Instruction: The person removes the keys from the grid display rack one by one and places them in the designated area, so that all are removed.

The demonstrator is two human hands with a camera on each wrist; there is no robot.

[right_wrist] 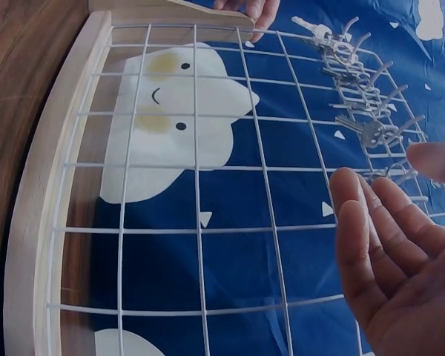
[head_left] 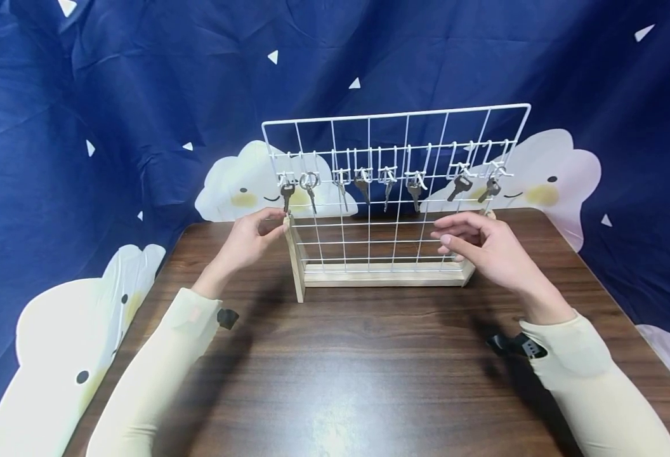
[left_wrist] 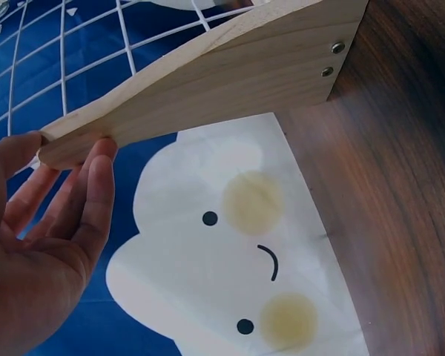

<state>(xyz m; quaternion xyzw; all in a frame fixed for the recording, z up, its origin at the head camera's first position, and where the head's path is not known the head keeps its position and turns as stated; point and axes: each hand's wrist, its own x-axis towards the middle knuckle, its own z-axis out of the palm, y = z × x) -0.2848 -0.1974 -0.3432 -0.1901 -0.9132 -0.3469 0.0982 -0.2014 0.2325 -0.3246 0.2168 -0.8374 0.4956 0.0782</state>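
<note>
A white wire grid rack (head_left: 369,117) stands upright on a pale wooden base (head_left: 380,279) in the head view. Several keys, such as a dark key (head_left: 462,185) at the right, hang in a row from its white hooks. My left hand (head_left: 247,238) pinches the upper end of the rack's left wooden side panel (left_wrist: 208,81), thumb on one edge and fingers on the other. My right hand (head_left: 492,247) is in front of the grid's right part, fingers relaxed and slightly bent, with nothing in them. In the right wrist view, its palm faces the wires, below the keys (right_wrist: 372,133).
The rack stands toward the far side of a dark brown wooden table (head_left: 335,355). Behind it hangs a blue cloth (head_left: 221,70) with white clouds and small triangles. Dark straps with devices (head_left: 518,346) sit at the cream sleeves' cuffs.
</note>
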